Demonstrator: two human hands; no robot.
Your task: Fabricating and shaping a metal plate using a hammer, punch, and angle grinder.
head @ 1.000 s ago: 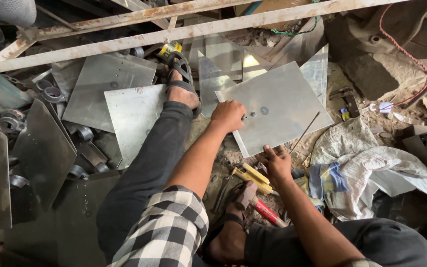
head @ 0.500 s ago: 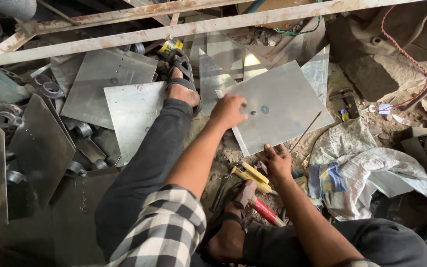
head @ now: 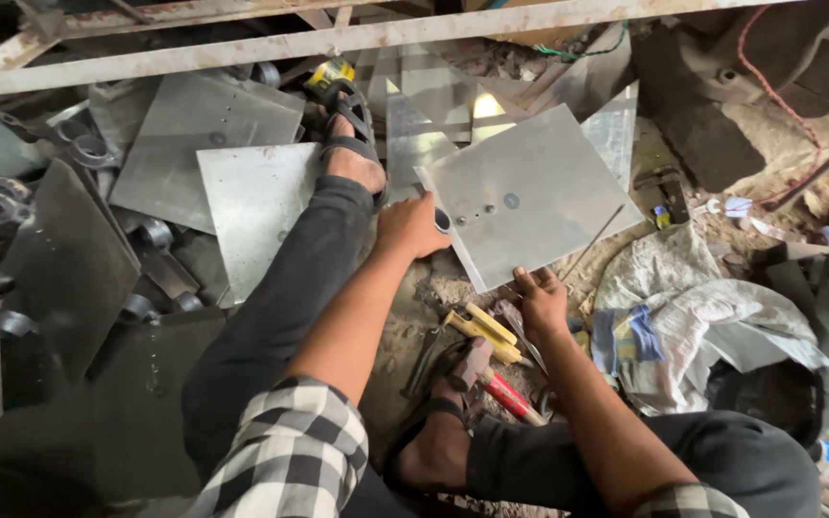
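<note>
I see my left hand (head: 413,225) on the left edge of a flat, square, grey metal sheet (head: 530,192) with a few small holes in it. The fingers are curled over that edge and hold it. The sheet lies on the dusty ground in front of me, tipped like a diamond, and it rests partly on other shiny metal sheets (head: 251,206) beside and behind it.

My right hand (head: 541,299) is at the bottom edge of the same sheet. Its fingers are bent and close together, and the tips touch the edge. I cannot tell if they pinch it.

My left leg in dark trousers (head: 280,307) stretches out over the sheets, and the foot wears a black sandal (head: 349,134). Just below my right hand lie yellow-handled pliers (head: 480,331) and a red-handled tool (head: 510,398), near my other foot (head: 448,422).

To the right sits a crumpled white and blue cloth (head: 683,317). A rusty metal bar (head: 338,40) runs across the top. Dark metal rings (head: 88,149) lie on the left among more plates.
</note>
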